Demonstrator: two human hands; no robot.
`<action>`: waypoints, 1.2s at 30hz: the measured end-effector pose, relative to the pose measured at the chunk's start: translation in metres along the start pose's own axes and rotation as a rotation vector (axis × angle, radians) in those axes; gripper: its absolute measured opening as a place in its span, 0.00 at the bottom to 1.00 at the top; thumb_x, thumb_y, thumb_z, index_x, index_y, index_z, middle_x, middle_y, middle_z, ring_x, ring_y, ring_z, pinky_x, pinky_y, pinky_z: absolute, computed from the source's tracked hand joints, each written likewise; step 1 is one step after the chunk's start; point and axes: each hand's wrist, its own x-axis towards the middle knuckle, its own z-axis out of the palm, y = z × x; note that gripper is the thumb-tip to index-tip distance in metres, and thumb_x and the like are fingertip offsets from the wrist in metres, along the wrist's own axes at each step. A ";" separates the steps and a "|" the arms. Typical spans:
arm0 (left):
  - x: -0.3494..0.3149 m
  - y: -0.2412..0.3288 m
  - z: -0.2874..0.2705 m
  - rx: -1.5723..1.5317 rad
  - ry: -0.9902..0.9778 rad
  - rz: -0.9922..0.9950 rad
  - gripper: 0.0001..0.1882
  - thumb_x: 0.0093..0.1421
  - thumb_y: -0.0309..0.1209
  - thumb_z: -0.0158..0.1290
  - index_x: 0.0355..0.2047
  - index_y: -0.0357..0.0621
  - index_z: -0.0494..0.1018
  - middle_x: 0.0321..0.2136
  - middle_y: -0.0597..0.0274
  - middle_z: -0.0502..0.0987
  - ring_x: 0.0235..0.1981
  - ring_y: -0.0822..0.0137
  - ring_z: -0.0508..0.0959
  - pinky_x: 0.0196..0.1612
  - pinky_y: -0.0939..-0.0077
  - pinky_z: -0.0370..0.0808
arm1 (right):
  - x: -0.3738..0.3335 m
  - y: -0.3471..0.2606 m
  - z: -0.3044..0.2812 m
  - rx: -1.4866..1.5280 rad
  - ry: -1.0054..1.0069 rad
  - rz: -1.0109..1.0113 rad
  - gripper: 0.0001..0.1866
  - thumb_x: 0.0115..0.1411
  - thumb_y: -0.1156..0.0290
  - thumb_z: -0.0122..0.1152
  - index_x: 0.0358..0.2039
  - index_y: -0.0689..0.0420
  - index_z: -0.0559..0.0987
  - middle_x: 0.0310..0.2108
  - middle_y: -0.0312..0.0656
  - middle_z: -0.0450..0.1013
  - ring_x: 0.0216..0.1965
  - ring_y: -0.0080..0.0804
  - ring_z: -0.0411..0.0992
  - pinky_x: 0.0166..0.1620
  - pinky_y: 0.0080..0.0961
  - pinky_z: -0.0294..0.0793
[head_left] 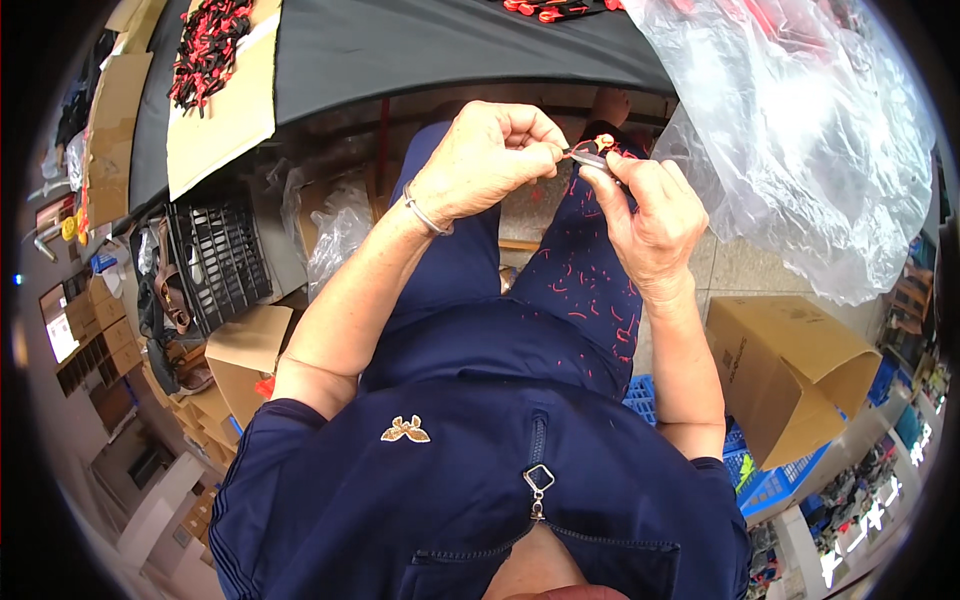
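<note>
My left hand [492, 155], with a metal bangle at its wrist, is closed in a pinch on a thin red cord [567, 152] above my lap. Close beside it, my right hand [648, 205] grips a small grey-bladed cutter [592, 160] between thumb and fingers. The blade lies against or very near the cord; I cannot tell if it touches. A small red and yellowish piece [604, 142] shows just beyond the blade. Short red scraps [590, 285] are scattered over my right trouser leg.
On the black-covered table [400, 45], a cardboard sheet [225, 145] carries a heap of small black-and-red pieces [208, 50]. Clear plastic sheeting [790, 130] hangs at the right. A black crate [220, 260] stands at the left, an open cardboard box [785, 365] at the right.
</note>
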 end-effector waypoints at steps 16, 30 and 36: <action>-0.003 0.013 0.013 0.048 -0.006 -0.007 0.06 0.54 0.28 0.55 0.30 0.37 0.76 0.23 0.66 0.77 0.25 0.81 0.74 0.29 0.87 0.70 | -0.003 0.005 -0.013 0.037 0.010 0.007 0.12 0.46 0.61 0.69 0.27 0.53 0.78 0.17 0.32 0.69 0.18 0.28 0.66 0.21 0.23 0.65; -0.002 0.000 0.014 -0.069 -0.003 -0.078 0.07 0.55 0.29 0.55 0.32 0.38 0.76 0.23 0.66 0.77 0.23 0.82 0.72 0.28 0.88 0.70 | -0.017 -0.004 -0.012 1.092 -0.157 0.776 0.08 0.49 0.74 0.69 0.25 0.58 0.77 0.24 0.35 0.74 0.24 0.18 0.70 0.28 0.17 0.71; -0.007 0.001 0.018 -0.028 -0.032 -0.072 0.07 0.55 0.28 0.55 0.32 0.38 0.76 0.23 0.66 0.77 0.25 0.80 0.74 0.29 0.88 0.71 | -0.009 -0.008 -0.003 0.874 -0.101 0.597 0.08 0.49 0.80 0.65 0.31 0.60 0.77 0.29 0.38 0.76 0.29 0.21 0.73 0.34 0.16 0.72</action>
